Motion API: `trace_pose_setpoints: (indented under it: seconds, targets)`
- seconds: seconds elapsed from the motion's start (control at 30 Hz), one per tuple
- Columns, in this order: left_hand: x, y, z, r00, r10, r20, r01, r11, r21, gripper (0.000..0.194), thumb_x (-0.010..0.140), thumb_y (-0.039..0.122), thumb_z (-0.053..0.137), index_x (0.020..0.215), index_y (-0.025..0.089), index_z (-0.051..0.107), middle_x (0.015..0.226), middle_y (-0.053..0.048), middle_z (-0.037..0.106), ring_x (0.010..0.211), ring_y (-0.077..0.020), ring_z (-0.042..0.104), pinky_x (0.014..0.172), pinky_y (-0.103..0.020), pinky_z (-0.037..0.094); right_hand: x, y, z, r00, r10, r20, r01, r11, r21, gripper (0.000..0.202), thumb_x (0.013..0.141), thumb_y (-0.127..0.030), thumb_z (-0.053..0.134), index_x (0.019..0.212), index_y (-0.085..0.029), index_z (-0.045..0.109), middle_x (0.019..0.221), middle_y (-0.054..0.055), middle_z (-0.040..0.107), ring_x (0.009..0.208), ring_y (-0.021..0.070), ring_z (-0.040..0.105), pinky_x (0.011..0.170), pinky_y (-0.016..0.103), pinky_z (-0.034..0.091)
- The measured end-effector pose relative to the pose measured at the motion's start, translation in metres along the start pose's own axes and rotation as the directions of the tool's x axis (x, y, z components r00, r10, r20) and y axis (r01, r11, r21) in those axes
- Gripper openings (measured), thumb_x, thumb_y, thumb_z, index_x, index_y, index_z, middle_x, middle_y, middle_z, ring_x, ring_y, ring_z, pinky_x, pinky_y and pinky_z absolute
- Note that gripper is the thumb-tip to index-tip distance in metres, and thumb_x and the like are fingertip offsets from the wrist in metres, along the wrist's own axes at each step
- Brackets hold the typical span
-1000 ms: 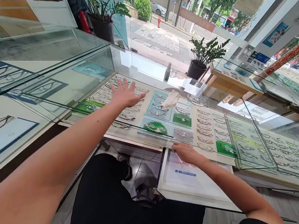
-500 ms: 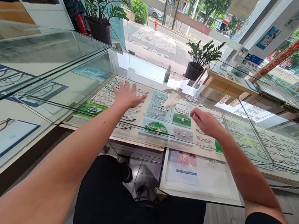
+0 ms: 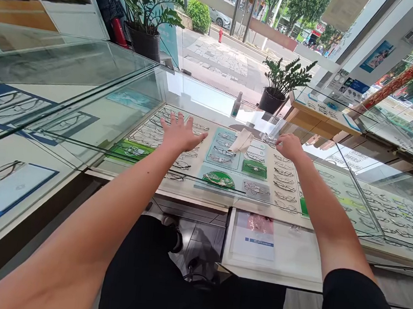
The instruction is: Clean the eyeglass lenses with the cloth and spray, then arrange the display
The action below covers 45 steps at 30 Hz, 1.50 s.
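Observation:
My left hand [image 3: 181, 133] rests with its fingers spread, flat on the glass counter top [image 3: 205, 93], above rows of eyeglasses in the case. My right hand [image 3: 290, 146] is farther right, its fingers curled together at the right end of a pair of eyeglasses [image 3: 269, 139] lying on the glass. The fingertips appear to pinch the frame, partly hiding it. A crumpled beige cloth [image 3: 242, 141] lies on the counter between my hands, left of those eyeglasses. Behind the cloth stands a small spray bottle [image 3: 237, 104].
An open drawer [image 3: 292, 254] with a printed sheet juts out below the counter, near my legs. Potted plants [image 3: 271, 100] stand along the window side. Another glass case [image 3: 28, 131] with eyeglasses adjoins at the left.
My right hand has moved forward, away from me, to the eyeglasses beyond the cloth. My left hand stays spread on the glass. The view has shifted slightly.

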<state>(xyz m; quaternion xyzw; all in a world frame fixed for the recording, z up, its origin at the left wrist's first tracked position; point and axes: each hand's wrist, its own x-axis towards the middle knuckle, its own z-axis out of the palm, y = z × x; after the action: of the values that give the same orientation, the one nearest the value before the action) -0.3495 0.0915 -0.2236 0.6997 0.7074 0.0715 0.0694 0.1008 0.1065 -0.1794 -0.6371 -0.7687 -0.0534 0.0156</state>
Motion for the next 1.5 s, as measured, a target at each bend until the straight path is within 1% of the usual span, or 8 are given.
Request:
trace_pose_setpoints:
  seconds: [0.27, 0.4, 0.53, 0.63, 0.8, 1.0, 1.23, 1.5]
  targets:
    - [-0.001, 0.002, -0.003, 1.0, -0.005, 0.009, 0.005, 1.0, 0.009, 0.116, 0.103, 0.093, 0.023, 0.19, 0.016, 0.021, 0.196, -0.025, 0.007, 0.182, -0.0529, 0.004, 0.14, -0.079, 0.005, -0.047, -0.025, -0.014, 0.994, 0.035, -0.107, -0.026, 0.996, 0.083, 0.03, 0.099, -0.02, 0.059, 0.102, -0.016, 0.089, 0.125, 0.018, 0.085, 0.125, 0.038, 0.067, 0.115, 0.056, 0.048]
    - [-0.001, 0.002, -0.004, 1.0, -0.001, 0.002, 0.001, 1.0, -0.005, 0.119, 0.101, 0.094, 0.023, 0.189, 0.015, 0.023, 0.196, -0.026, 0.007, 0.181, -0.0534, 0.005, 0.14, -0.078, 0.005, -0.127, -0.061, -0.054, 0.976, -0.138, -0.17, 0.19, 0.919, 0.345, 0.023, 0.101, -0.024, 0.062, 0.099, -0.022, 0.085, 0.117, 0.012, 0.084, 0.119, 0.033, 0.071, 0.11, 0.052, 0.052]
    - [0.0, 0.001, -0.004, 1.0, -0.002, -0.01, 0.002, 1.0, -0.026, 0.119, 0.1, 0.094, 0.024, 0.188, 0.014, 0.026, 0.196, -0.026, 0.009, 0.181, -0.0525, 0.006, 0.14, -0.078, 0.005, -0.22, -0.112, -0.085, 0.918, -0.397, 0.011, 0.335, 0.789, 0.515, 0.019, 0.104, -0.022, 0.064, 0.102, -0.026, 0.083, 0.115, 0.009, 0.083, 0.111, 0.0293, 0.073, 0.1, 0.047, 0.057]
    - [0.001, 0.001, -0.004, 1.0, -0.008, -0.02, 0.007, 0.999, -0.037, 0.121, 0.099, 0.095, 0.024, 0.188, 0.014, 0.027, 0.196, -0.025, 0.01, 0.182, -0.0513, 0.007, 0.141, -0.076, 0.004, -0.269, -0.14, -0.07, 0.843, -0.514, 0.155, 0.362, 0.757, 0.543, 0.021, 0.104, -0.016, 0.064, 0.104, -0.023, 0.084, 0.113, 0.01, 0.083, 0.108, 0.0276, 0.074, 0.097, 0.044, 0.059]
    - [0.007, -0.002, -0.001, 1.0, -0.006, -0.026, 0.004, 0.996, -0.089, 0.13, 0.091, 0.102, 0.025, 0.188, 0.015, 0.028, 0.196, -0.021, 0.012, 0.182, -0.0513, 0.005, 0.141, -0.076, 0.0, -0.299, -0.141, 0.01, 0.813, -0.532, 0.238, 0.441, 0.828, 0.346, 0.021, 0.102, -0.009, 0.064, 0.1, -0.017, 0.084, 0.108, 0.013, 0.081, 0.108, 0.0304, 0.072, 0.096, 0.045, 0.059]
    - [0.017, -0.008, 0.004, 0.999, 0.015, -0.045, -0.021, 0.992, -0.125, 0.173, 0.058, 0.121, 0.005, 0.185, 0.006, 0.031, 0.194, -0.014, 0.022, 0.177, -0.0608, 0.006, 0.137, -0.078, -0.003, -0.264, -0.096, 0.088, 0.892, -0.45, 0.045, 0.442, 0.888, 0.129, 0.024, 0.106, -0.006, 0.059, 0.107, -0.017, 0.081, 0.119, 0.015, 0.079, 0.116, 0.031, 0.069, 0.105, 0.046, 0.056]
    - [0.005, -0.008, -0.003, 1.0, -0.017, -0.013, 0.016, 0.997, -0.081, 0.131, 0.087, 0.104, 0.024, 0.188, 0.021, 0.029, 0.197, -0.017, 0.014, 0.181, -0.053, 0.005, 0.141, -0.077, 0.001, -0.15, -0.038, 0.129, 0.957, -0.194, -0.218, 0.208, 0.977, 0.043, 0.036, 0.108, -0.006, 0.052, 0.114, -0.022, 0.084, 0.128, 0.015, 0.082, 0.137, 0.0333, 0.064, 0.117, 0.05, 0.048]
    - [-0.001, -0.011, -0.004, 0.999, -0.038, -0.01, 0.038, 0.999, 0.003, 0.124, 0.094, 0.101, 0.02, 0.19, 0.022, 0.025, 0.197, -0.017, 0.013, 0.181, -0.0516, 0.008, 0.142, -0.078, 0.005, -0.025, 0.008, 0.155, 0.964, -0.067, -0.256, 0.087, 0.994, 0.067, 0.042, 0.109, -0.011, 0.047, 0.124, -0.014, 0.086, 0.134, 0.023, 0.08, 0.138, 0.0391, 0.059, 0.122, 0.054, 0.042]
